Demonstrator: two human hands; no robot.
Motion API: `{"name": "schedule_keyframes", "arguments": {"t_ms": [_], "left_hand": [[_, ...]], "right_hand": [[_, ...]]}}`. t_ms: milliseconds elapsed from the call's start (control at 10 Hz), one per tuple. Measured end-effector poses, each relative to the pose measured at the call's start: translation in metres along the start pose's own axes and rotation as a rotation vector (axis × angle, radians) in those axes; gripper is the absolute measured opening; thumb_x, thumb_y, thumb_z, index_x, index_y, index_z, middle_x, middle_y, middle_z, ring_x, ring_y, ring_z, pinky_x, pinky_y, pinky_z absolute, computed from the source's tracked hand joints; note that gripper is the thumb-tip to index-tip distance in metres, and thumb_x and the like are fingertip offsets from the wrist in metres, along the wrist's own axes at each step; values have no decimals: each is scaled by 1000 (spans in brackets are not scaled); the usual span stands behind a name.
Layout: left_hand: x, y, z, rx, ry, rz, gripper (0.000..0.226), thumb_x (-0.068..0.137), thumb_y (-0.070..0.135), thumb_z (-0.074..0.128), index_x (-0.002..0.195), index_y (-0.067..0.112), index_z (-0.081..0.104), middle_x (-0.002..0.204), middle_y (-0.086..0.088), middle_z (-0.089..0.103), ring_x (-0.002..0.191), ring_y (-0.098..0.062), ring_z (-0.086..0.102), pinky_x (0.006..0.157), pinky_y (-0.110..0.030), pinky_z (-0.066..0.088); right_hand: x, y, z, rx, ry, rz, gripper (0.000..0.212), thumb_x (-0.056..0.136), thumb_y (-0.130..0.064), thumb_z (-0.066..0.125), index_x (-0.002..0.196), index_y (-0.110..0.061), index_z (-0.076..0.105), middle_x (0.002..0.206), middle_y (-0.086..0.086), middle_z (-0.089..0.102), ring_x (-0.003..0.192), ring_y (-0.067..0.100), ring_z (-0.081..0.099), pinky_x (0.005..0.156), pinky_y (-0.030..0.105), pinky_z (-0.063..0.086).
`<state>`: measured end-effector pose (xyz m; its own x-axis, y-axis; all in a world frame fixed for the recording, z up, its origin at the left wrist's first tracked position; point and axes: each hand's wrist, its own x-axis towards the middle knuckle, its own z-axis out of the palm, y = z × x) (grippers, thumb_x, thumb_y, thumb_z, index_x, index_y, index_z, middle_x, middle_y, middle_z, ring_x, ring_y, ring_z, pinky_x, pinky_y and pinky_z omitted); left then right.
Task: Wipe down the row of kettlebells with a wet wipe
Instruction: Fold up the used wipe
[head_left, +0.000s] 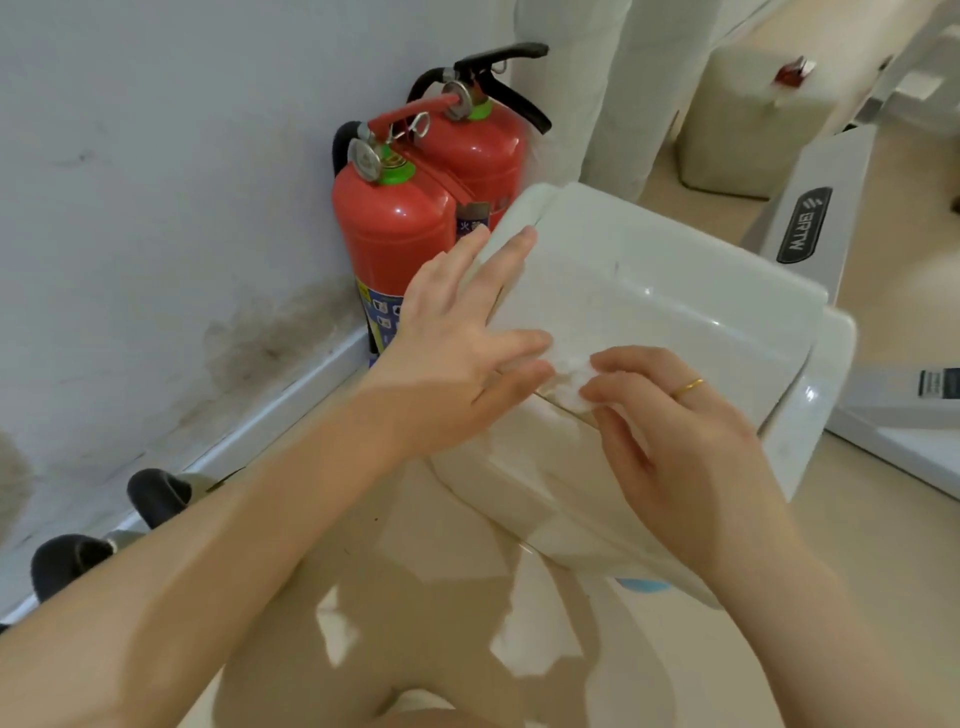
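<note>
Two bare hands work at one white lidded bin (649, 322) that stands tilted on the pale floor (415, 597). The left hand (457, 358) lies spread and flat against the bin's near-left side, fingers unclenched and reaching up toward the lid's edge, gripping nothing. The right hand (670, 436) pinches one crumpled white wet wipe (571, 374) between thumb and fingertips, right at the seam where the lid meets the body; one gold ring (687, 388) sits on a finger of this hand.

Two red fire extinguishers (395, 244) stand side by side in the corner against the white wall (156, 182), just behind the bin. Of the kettlebells (158, 496), only two black rounded handles show (the rest is hidden behind the left forearm), lined along the baseboard at lower left, well apart from the wipe. One white machine with a dark logo plate (805, 226) stands to the right.
</note>
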<state>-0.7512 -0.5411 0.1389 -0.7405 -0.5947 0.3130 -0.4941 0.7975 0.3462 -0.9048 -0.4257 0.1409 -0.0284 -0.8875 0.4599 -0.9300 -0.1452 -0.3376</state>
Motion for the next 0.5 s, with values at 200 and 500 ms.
{"name": "schedule_keyframes", "arguments": {"t_ms": [200,500], "left_hand": [[0,-2,7,-76,-39,-23,73,88,58,7,111,25,67,158,-11,11,143,-30,-2,111,-35,-8],[-48,-20,-16,-145,112,-162,66,91,56,13,119,19,60,154,-12,22,142,-24,8,114,-44,9]], "right_hand": [[4,-4,1,-199,-520,150,51,88,-49,24,102,-18,62,83,5,66,81,28,62,64,36,52],[21,-36,29,-14,-129,-110,29,89,-25,44,93,-9,68,95,4,70,78,30,65,62,36,54]]}}
